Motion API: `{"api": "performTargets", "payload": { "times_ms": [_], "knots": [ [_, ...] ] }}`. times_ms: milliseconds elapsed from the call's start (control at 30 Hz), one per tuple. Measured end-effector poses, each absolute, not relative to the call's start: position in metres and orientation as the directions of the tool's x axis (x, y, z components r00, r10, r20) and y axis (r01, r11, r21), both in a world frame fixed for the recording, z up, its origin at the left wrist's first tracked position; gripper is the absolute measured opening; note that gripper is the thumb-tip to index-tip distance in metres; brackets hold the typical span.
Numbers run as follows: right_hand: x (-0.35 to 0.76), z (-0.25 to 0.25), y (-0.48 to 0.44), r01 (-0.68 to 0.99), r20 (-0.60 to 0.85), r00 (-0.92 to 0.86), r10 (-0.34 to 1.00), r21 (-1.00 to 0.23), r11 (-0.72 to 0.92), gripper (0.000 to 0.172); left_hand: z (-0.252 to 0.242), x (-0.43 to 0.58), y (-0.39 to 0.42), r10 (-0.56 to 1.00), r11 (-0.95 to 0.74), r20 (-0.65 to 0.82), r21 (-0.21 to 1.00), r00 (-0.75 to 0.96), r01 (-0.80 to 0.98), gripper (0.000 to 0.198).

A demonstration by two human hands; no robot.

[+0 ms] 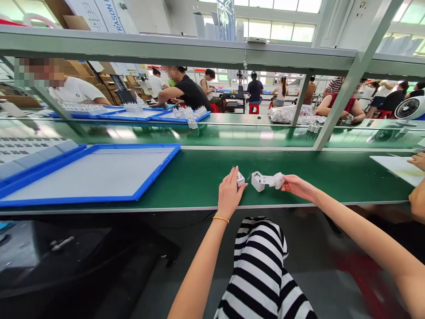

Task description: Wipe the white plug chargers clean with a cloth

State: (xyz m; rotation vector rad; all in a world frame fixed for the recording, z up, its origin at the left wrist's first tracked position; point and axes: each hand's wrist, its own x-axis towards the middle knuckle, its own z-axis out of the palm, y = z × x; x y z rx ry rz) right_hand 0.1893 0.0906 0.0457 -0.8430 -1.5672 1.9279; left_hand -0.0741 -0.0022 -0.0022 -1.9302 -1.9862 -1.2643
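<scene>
My left hand is wrapped around a small white box-shaped part on the green bench. Most of that part is hidden behind my fingers. Just right of it stands a second small white housing, its dark inside facing up. My right hand pinches a crumpled whitish piece, which looks like thin plastic or film. A pale strip runs from this piece to the rim of the second housing; I cannot tell whether they are joined.
A blue-rimmed tray lies to the left, beside another holding rows of white parts. A metal post rises behind the bench. At right are a white board and another person's hand. Several people sit across the line.
</scene>
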Motion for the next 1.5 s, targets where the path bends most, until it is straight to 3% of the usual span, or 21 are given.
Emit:
{"api": "performTargets", "payload": {
  "times_ms": [167,267,367,433,500,567,633,767,933,1100,1200,1333,1500],
  "knots": [
    [0.185,0.055,0.098,0.158,-0.103,-0.618,0.78,-0.987,-0.006,0.047,-0.004,-0.075,-0.004,0.665,-0.145,0.699,0.467,-0.264,0.872,0.068],
    [0.179,0.065,0.093,0.278,0.006,-0.608,0.794,-0.935,0.22,0.048,-0.003,-0.065,-0.012,0.561,-0.28,0.817,0.339,-0.133,0.898,0.051],
    [0.173,0.076,0.084,0.328,0.158,-0.577,0.801,-0.854,0.405,0.046,0.0,-0.044,-0.019,0.578,-0.419,0.816,0.28,0.016,0.864,0.048],
    [0.168,0.08,0.075,0.469,0.242,-0.513,0.824,-0.724,0.505,0.044,0.002,-0.029,-0.017,0.661,-0.436,0.75,0.371,0.013,0.82,0.053],
    [0.163,0.082,0.065,0.665,0.277,-0.463,0.842,-0.519,0.537,0.042,0.001,-0.02,-0.009,0.757,-0.411,0.653,0.502,-0.022,0.761,0.061],
    [0.155,0.079,0.054,0.791,0.251,-0.451,0.856,-0.332,0.514,0.04,-0.002,-0.016,0.003,0.821,-0.396,0.57,0.607,-0.029,0.689,0.071],
    [0.147,0.074,0.045,0.838,0.19,-0.453,0.871,-0.244,0.489,0.037,-0.006,-0.017,0.014,0.849,-0.404,0.528,0.678,-0.025,0.614,0.081],
    [0.131,0.064,0.036,0.867,0.117,-0.424,0.898,-0.234,0.44,0.032,-0.011,-0.022,0.025,0.878,-0.346,0.465,0.779,-0.112,0.523,0.084],
    [0.126,0.071,0.04,0.868,0.162,-0.456,0.875,-0.136,0.477,0.028,-0.011,-0.025,0.021,0.891,-0.337,0.437,0.82,-0.125,0.463,0.086],
    [0.133,0.083,0.06,0.686,0.219,-0.725,0.653,0.156,0.71,0.023,-0.011,-0.027,0.019,0.9,-0.364,0.43,0.834,-0.074,0.414,0.086],
    [0.131,0.081,0.068,0.572,0.245,-0.82,0.518,0.314,0.757,0.018,-0.011,-0.026,0.018,0.912,-0.344,0.402,0.857,-0.082,0.383,0.084],
    [0.126,0.07,0.075,0.512,0.273,-0.858,0.434,0.408,0.756,0.023,-0.01,-0.025,0.017,0.91,-0.355,0.406,0.869,-0.086,0.344,0.079],
    [0.13,0.06,0.083,0.474,0.321,-0.876,0.359,0.44,0.763,0.027,-0.008,-0.025,0.016,0.91,-0.352,0.406,0.862,-0.083,0.364,0.074]
  ]
}}
